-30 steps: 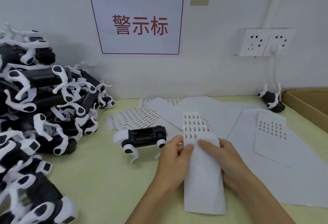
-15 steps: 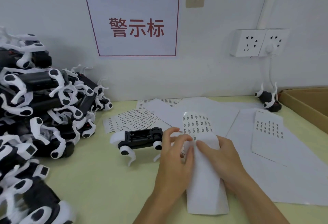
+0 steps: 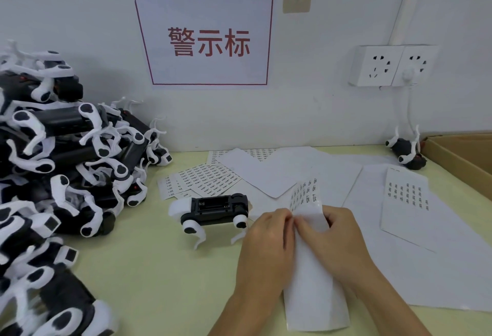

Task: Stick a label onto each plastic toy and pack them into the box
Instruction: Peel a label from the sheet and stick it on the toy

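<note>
Both hands grip the label strip just right of the toy robot dog (belly up): the left hand pinches its edge, and the right hand curls around it. The cardboard box sits far right of that dog.

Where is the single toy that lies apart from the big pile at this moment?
In the head view the single toy lies on the table just left of the hands, between the big pile and the label strip.
</note>
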Demonstrator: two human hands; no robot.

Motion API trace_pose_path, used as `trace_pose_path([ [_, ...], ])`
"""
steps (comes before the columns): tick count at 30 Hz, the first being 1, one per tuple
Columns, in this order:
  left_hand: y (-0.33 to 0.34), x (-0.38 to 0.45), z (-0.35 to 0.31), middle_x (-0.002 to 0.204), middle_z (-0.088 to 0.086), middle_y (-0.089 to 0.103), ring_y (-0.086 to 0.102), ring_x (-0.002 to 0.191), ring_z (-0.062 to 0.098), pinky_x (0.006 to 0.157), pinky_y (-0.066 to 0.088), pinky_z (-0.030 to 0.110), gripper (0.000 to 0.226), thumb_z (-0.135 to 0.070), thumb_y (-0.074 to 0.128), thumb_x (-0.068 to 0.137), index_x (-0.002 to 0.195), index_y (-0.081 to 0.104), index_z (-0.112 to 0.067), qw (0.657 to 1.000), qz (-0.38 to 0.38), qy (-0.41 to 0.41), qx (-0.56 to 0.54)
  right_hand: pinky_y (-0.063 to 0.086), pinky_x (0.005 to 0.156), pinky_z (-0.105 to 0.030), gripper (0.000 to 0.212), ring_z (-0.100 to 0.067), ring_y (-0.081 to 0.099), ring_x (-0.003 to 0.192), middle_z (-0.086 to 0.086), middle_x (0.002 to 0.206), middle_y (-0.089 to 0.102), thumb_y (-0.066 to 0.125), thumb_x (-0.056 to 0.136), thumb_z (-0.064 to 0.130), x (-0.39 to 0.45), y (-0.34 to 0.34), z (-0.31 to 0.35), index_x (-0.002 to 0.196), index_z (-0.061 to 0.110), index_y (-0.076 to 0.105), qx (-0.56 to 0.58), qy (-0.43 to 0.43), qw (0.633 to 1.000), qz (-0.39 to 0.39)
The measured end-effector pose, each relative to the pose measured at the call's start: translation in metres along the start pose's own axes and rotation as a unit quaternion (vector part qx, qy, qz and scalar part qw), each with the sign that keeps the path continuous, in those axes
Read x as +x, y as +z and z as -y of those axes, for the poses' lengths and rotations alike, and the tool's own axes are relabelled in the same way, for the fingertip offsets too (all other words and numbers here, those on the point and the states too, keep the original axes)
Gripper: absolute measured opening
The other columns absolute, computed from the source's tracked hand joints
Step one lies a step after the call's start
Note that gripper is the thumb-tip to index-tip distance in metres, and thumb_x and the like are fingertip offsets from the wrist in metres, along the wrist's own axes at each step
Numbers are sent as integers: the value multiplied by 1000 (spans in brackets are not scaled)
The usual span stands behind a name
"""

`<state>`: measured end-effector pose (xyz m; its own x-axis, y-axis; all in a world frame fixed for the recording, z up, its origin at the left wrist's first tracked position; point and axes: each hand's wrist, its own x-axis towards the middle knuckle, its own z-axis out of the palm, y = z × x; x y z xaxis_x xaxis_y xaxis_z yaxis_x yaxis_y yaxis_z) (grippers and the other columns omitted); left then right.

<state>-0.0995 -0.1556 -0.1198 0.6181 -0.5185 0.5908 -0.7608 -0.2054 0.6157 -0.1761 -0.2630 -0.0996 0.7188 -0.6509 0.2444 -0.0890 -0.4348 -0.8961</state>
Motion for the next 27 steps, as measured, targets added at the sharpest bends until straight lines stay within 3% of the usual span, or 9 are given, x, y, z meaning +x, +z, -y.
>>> trace_pose_path([
  [4,-1,2,-2,79,7,67,62,76,21,67,45,32,11,-8,59,94,89,68,-5,999,4,10,33,31,48,-27,36,-12,37,50,-8,53,44,70,84,18,0,3,0,61,-2,51,-17,-20,1000,-6],
  [8,-1,2,-2,79,9,66,60,77,24,67,44,34,10,-9,60,96,89,67,-4,999,18,-2,35,33,51,-31,33,-14,40,53,-24,62,53,69,86,20,-2,5,0,66,-4,57,-11,-20,1000,3],
  [13,-2,1,-1,80,6,63,55,77,19,69,42,33,8,-13,60,97,93,65,-8,999,19,-26,14,32,49,-29,34,-13,38,51,-3,53,46,70,84,20,-1,5,1,61,0,55,0,0,1000,3],
  [16,-2,1,0,81,1,64,54,78,8,69,43,25,4,-14,63,95,92,65,-12,999,6,-48,-20,32,45,-21,32,-11,39,47,2,50,47,71,84,18,-1,4,1,58,6,56,16,15,1000,5],
  [20,-2,0,1,88,-6,68,57,86,2,77,43,13,7,-15,64,93,96,70,-15,998,-4,-41,-47,31,42,-11,44,-2,41,41,14,44,48,69,87,13,0,2,2,46,25,58,34,20,999,-2],
  [23,-1,2,2,90,-5,71,56,89,1,80,38,4,7,-9,68,91,94,73,-12,998,-28,-35,-39,42,48,-10,38,1,61,51,12,58,68,67,89,10,-1,0,5,59,33,72,41,20,999,14],
  [27,0,2,4,88,-2,73,56,89,3,81,37,5,8,-6,67,89,91,75,-8,999,-31,-12,-26,51,57,-15,32,-6,70,67,7,70,74,66,90,7,-1,0,6,73,32,75,33,19,999,18],
])
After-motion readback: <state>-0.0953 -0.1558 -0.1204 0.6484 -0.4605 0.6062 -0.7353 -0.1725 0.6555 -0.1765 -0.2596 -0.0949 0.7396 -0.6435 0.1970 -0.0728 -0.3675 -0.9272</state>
